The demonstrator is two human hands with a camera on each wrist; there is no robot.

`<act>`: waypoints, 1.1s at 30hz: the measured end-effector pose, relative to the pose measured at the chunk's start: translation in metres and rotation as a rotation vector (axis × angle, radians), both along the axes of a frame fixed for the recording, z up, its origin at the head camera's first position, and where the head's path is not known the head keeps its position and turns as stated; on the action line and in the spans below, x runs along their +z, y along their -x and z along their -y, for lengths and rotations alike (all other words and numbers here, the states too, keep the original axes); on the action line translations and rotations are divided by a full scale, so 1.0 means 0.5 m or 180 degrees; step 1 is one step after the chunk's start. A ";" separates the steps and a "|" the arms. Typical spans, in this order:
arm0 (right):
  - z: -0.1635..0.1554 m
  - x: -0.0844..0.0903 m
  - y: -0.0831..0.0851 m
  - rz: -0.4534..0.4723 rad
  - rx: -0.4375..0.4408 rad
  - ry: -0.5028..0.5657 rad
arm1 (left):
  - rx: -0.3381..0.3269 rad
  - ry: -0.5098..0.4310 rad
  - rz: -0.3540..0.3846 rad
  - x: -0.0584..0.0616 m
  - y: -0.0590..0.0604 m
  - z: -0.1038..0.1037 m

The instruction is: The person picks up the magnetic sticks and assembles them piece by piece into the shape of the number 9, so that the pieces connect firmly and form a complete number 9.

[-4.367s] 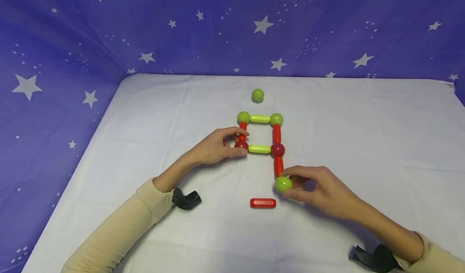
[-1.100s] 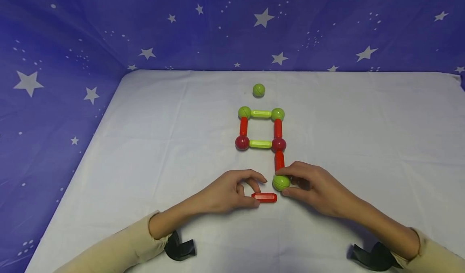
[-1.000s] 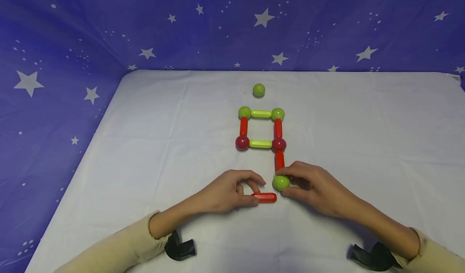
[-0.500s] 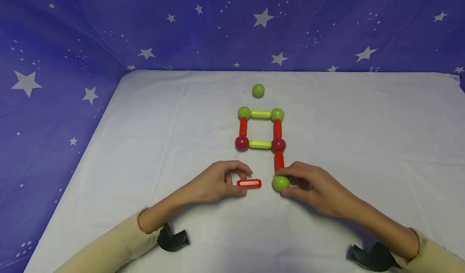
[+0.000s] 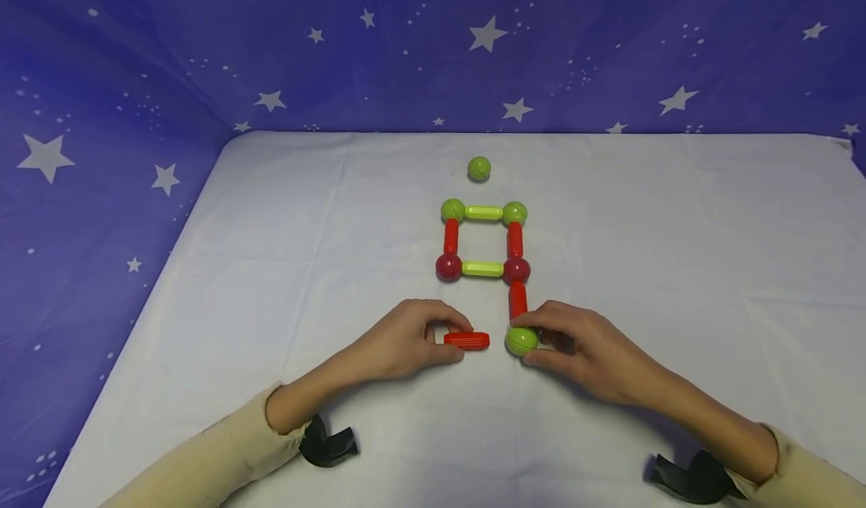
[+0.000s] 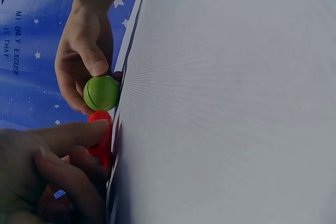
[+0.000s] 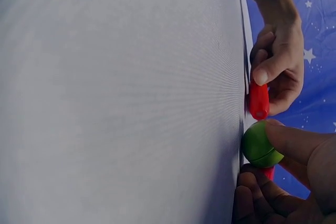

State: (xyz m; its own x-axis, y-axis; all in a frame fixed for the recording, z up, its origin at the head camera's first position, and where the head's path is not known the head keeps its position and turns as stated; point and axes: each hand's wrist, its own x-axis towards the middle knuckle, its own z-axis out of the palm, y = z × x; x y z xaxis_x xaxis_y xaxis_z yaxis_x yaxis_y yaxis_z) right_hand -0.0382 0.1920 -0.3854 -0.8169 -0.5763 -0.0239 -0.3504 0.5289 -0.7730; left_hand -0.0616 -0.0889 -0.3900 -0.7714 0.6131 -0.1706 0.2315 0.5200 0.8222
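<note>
A flat figure of balls and rods [image 5: 482, 241] lies mid-table: a square of green and dark red balls joined by green and red rods, with one red rod [image 5: 517, 300] running down from its right corner. My right hand [image 5: 564, 343] grips the green ball [image 5: 521, 340] [image 6: 101, 93] [image 7: 260, 145] at that rod's lower end. My left hand [image 5: 413, 339] pinches a loose red rod [image 5: 467, 340] [image 6: 101, 139] [image 7: 258, 100] lying level, its right end a short gap from the green ball.
A lone green ball [image 5: 479, 167] sits beyond the figure. The white cloth-covered table [image 5: 676, 252] is backed by a purple starry curtain [image 5: 406, 49] at the rear and left. Black wrist mounts [image 5: 328, 444] [image 5: 697, 478] sit by both cuffs.
My left hand left the square, took the loose red rod from the near table and carried it up and left, then slid it right toward the green ball. My right hand stayed put.
</note>
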 end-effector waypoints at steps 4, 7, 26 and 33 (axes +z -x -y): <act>0.001 0.000 0.000 -0.0019 -0.0012 -0.0021 | 0.0019 -0.0120 0.0106 -0.003 0.003 0.000; 0.001 0.002 0.001 0.0005 -0.0024 -0.0065 | 0.0004 -0.0214 0.0161 -0.004 0.007 -0.002; 0.004 0.003 0.000 0.0059 -0.0031 -0.0040 | -0.0168 -0.0298 0.0204 -0.001 0.009 -0.025; 0.004 0.004 0.001 0.0132 -0.0033 -0.0038 | -0.0129 -0.0263 0.0193 -0.002 0.011 -0.025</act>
